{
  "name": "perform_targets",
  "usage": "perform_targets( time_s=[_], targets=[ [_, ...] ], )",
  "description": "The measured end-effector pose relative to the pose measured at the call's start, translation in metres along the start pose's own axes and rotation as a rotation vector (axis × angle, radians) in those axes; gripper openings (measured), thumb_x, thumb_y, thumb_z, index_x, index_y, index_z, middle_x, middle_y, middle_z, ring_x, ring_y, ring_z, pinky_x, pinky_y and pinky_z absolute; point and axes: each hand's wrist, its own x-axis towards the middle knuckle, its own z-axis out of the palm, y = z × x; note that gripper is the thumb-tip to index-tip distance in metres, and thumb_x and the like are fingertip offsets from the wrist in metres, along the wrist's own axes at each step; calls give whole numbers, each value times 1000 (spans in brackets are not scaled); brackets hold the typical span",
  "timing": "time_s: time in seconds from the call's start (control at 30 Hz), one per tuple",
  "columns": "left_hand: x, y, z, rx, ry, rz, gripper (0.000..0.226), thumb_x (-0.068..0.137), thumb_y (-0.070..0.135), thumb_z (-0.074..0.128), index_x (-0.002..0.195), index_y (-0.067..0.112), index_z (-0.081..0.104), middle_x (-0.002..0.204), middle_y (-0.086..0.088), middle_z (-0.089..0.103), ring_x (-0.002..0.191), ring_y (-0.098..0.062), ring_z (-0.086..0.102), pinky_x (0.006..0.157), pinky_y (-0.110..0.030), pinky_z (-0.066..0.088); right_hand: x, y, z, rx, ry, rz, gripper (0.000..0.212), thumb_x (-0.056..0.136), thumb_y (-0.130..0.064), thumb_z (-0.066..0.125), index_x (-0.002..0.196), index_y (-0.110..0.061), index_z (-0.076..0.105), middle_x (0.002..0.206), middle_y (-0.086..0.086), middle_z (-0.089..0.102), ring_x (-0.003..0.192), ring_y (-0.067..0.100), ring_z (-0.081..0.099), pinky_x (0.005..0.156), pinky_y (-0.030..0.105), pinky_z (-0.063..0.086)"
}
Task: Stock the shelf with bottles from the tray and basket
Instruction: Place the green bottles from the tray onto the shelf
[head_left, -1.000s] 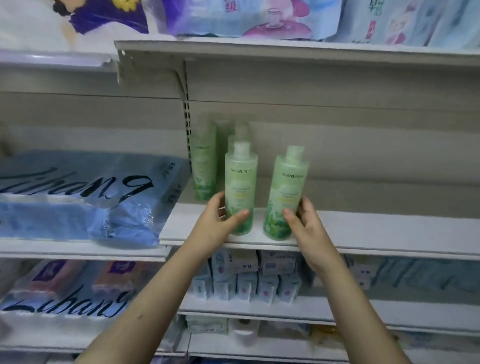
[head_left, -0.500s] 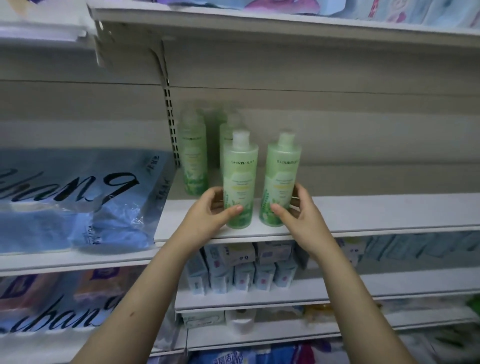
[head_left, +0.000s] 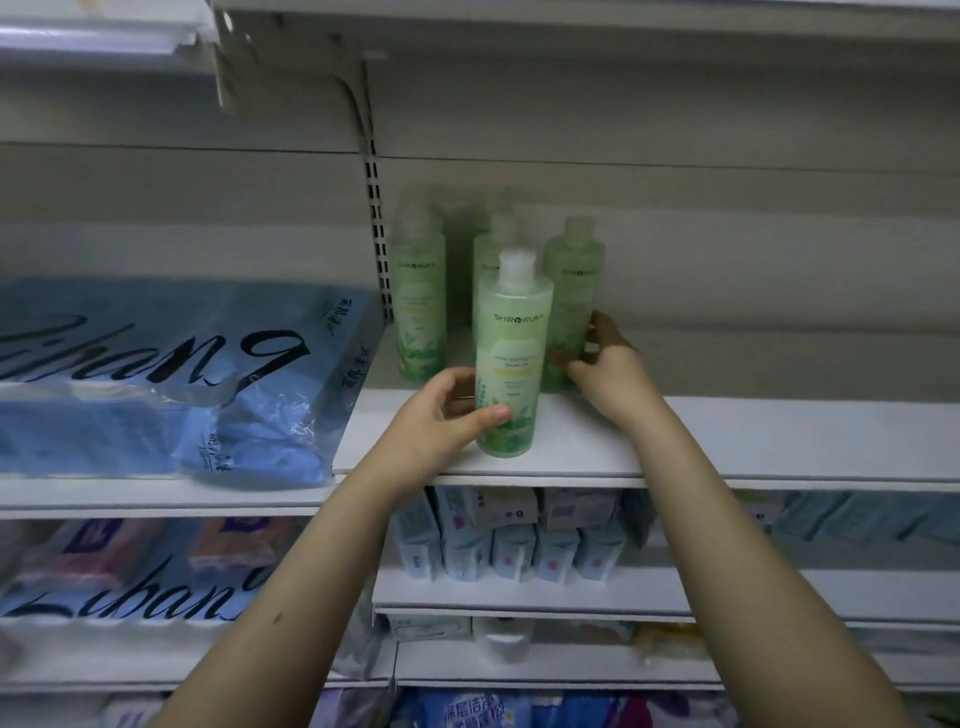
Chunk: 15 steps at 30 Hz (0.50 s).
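A pale green bottle with a white cap (head_left: 514, 358) stands upright near the front edge of the white shelf (head_left: 753, 441). My left hand (head_left: 441, 421) grips its lower part, thumb across the front. My right hand (head_left: 605, 369) holds a second green bottle (head_left: 571, 291) further back on the shelf, to the right. Two more green bottles stand at the back: one at the left (head_left: 420, 296) and one partly hidden behind the front bottle (head_left: 491, 260). No tray or basket is in view.
A large blue plastic-wrapped pack (head_left: 171, 379) lies on the shelf to the left. A slotted upright (head_left: 376, 223) divides the bays. Below are rows of small pale boxes (head_left: 509, 540). The shelf stretches bare to the right of the bottles.
My right hand has pushed its bottle back from the front row toward the rear wall. My left hand stays on the front bottle.
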Motion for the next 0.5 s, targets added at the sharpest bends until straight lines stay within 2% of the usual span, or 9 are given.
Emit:
perform_targets(
  time_s=[0.1, 0.2, 0.3, 0.5],
  targets=[
    [0, 0, 2, 38, 21, 19, 44, 84, 19, 72, 124, 16, 54, 116, 8, 67, 102, 1, 65, 86, -14, 51, 23, 3, 3, -91, 13, 3, 54, 89, -23, 68, 137, -17, 44, 135, 5, 57, 118, 26, 57, 89, 27, 44],
    [1, 0, 2, 43, 25, 20, 43, 83, 18, 72, 122, 18, 54, 114, 10, 67, 100, 2, 65, 84, -13, 50, 42, 4, 6, -132, -11, 8, 55, 92, -26, 64, 139, -14, 40, 140, 7, 53, 124, 28, 52, 89, 26, 38],
    [0, 0, 1, 8, 16, 16, 45, 81, 18, 73, 122, 15, 55, 112, 8, 68, 101, 0, 66, 83, -13, 50, 56, 6, 10, -183, -12, -6, 52, 95, -24, 59, 141, -13, 37, 142, 9, 51, 127, 29, 50, 92, 29, 37],
    [1, -2, 0, -10, 19, 16, 58, 68, 32, 75, 120, 15, 57, 112, 5, 70, 105, -5, 66, 90, -20, 52, 80, 13, 11, -211, -32, -33, 45, 98, -18, 54, 139, -10, 38, 140, 12, 52, 127, 30, 49, 89, 26, 35]
  ],
)
